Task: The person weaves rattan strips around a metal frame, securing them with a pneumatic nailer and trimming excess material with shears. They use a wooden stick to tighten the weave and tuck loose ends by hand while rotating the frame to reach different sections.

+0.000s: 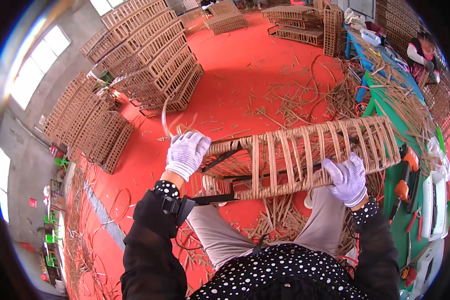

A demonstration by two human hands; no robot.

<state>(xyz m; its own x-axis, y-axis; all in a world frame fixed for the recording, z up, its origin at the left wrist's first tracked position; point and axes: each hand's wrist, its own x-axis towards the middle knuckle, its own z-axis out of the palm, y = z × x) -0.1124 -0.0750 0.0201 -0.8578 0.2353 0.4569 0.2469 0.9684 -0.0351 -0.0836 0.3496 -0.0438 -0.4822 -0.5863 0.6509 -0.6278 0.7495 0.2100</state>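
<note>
A woven rattan frame (265, 165) with a dark metal skeleton rests slanted across my lap. Flat brown strips wrap its near side, while its left end shows bare dark bars. My left hand (187, 155), in a pale striped glove, is closed at the frame's upper left corner. A light brown strip (164, 119) rises in a curl from that fist. On the right, my gloved right hand (347, 180) grips the lower wrapped edge, its fingers over the rim. The fingertips behind the frame are hidden.
Stacked woven frames (157, 65) stand at far left, with more at the back. Cut strips litter the red floor (225, 80). A green-topped bench (396, 202) at right holds an orange-and-black power tool (401, 190) and a white tray (436, 205). Another person (422, 55) sits far right.
</note>
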